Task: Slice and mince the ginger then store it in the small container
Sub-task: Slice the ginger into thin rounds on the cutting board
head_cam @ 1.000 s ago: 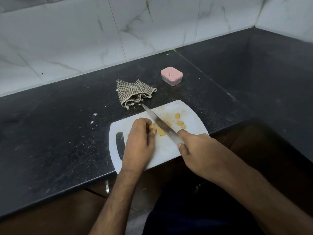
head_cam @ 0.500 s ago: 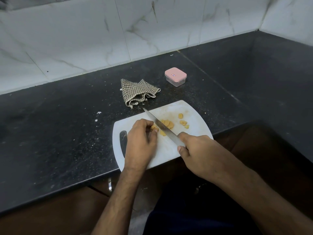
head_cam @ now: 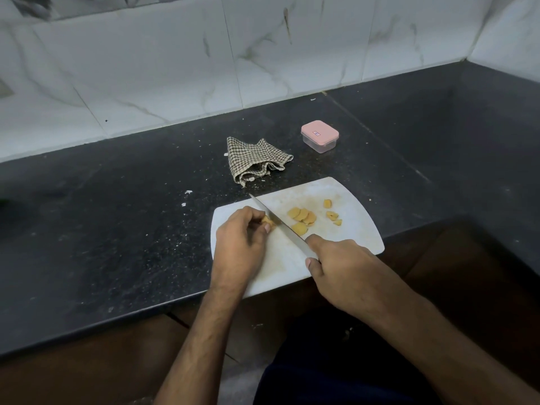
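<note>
Slicing: our left hand [head_cam: 239, 238] pinches the ginger [head_cam: 267, 221], right hand [head_cam: 342, 268] grips the knife [head_cam: 277, 223]; next cut needs fingertips tucked.

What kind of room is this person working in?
Most likely a home kitchen. A dark stone countertop runs along a marble-look tiled wall, and on it lie a white cutting board with ginger slices, a checked cloth and a small pink-lidded container.
</note>
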Demonstrator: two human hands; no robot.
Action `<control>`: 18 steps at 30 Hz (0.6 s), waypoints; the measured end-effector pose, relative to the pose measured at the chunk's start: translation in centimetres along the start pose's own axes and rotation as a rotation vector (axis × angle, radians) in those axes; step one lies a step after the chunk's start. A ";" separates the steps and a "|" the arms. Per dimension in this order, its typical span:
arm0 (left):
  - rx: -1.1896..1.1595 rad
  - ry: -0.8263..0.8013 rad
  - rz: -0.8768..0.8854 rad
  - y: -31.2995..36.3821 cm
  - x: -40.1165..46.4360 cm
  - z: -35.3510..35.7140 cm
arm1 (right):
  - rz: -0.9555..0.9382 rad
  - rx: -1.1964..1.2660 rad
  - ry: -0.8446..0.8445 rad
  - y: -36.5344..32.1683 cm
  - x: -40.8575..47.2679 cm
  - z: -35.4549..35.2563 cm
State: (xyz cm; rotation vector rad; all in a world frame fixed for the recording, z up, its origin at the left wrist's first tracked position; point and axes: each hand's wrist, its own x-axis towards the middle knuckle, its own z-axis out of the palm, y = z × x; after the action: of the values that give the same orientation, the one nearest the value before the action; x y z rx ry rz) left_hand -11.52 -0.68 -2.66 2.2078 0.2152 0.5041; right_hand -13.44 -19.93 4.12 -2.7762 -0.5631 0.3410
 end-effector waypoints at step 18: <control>0.170 0.040 0.029 0.5 -0.4 0.6 | -0.005 -0.030 0.079 -2.6 -0.6 -0.2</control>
State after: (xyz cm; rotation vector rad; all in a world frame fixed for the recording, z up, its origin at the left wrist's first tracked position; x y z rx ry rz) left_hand -11.64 -1.58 -2.75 2.3704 0.2554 0.5649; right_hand -14.85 -17.88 5.22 -2.8021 -0.5596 0.2223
